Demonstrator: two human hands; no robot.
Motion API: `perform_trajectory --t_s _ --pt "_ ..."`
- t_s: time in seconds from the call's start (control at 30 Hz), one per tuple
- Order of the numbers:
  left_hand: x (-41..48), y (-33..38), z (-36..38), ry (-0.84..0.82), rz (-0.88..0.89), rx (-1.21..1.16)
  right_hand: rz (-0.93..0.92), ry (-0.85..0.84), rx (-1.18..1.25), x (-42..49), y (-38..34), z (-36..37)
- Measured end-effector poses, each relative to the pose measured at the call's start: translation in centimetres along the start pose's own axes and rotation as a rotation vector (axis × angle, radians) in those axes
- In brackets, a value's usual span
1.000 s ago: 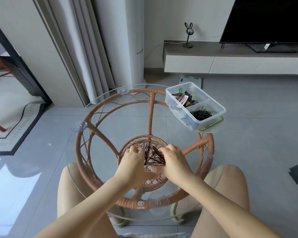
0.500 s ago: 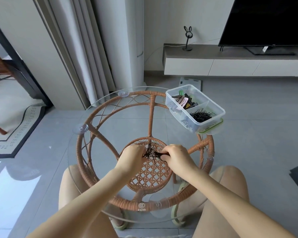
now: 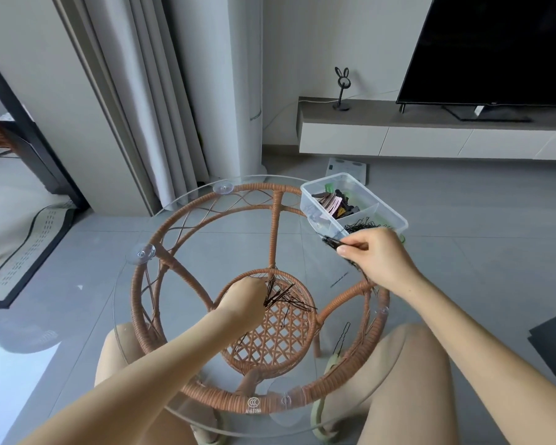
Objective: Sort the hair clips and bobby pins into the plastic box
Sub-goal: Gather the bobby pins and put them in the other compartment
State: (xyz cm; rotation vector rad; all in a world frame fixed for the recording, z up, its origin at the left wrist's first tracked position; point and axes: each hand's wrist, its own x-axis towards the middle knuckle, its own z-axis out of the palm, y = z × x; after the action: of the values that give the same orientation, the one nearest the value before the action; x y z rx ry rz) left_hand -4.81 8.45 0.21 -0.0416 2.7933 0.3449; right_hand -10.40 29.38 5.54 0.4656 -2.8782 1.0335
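A clear plastic box stands at the far right edge of the round glass table. Its far compartment holds hair clips, its near one a heap of black bobby pins. My right hand pinches a bunch of bobby pins just in front of the box's near corner. My left hand rests at the table's middle, fingers closed on a fanned bundle of bobby pins. Two stray pins lie on the glass, one right of centre and one near the front right.
The glass top sits on a wicker frame with a woven lower shelf. My knees are under the front edge. Behind are curtains, a scale on the floor and a low TV cabinet.
My hands, which were together over the pile at the centre, have parted. The right hand has carried a bunch of pins up and right to the box; the left stays holding the rest.
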Motion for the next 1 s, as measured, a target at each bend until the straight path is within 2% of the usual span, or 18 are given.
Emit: perform_trajectory --t_s 0.1,0.23,0.5,0.7,0.8,1.0 --pt "0.3 -0.4 0.0 -0.012 -0.002 0.009 0.033 0.052 -0.001 2.1 1.5 -2.3" --pt "0.4 -0.9 -0.4 -0.019 0.01 -0.004 0.047 0.036 -0.068 4.8 3.0 -4.7" --pt "1.2 -0.8 -2.7 0.029 0.013 -0.012 -0.016 -0.325 -0.364 8.3 5.1 -4.4" --pt "1.8 1.3 -5.3 0.063 0.062 -0.066 -0.067 -0.412 -0.435 9.0 4.8 -3.3" --pt "2.2 2.8 -6.7 0.066 0.11 -0.086 -0.042 -0.364 -0.417 8.7 4.9 -4.1" --pt "5.2 8.3 -9.6 0.101 0.232 -0.095 -0.089 -0.066 -0.324 6.9 5.6 -5.7"
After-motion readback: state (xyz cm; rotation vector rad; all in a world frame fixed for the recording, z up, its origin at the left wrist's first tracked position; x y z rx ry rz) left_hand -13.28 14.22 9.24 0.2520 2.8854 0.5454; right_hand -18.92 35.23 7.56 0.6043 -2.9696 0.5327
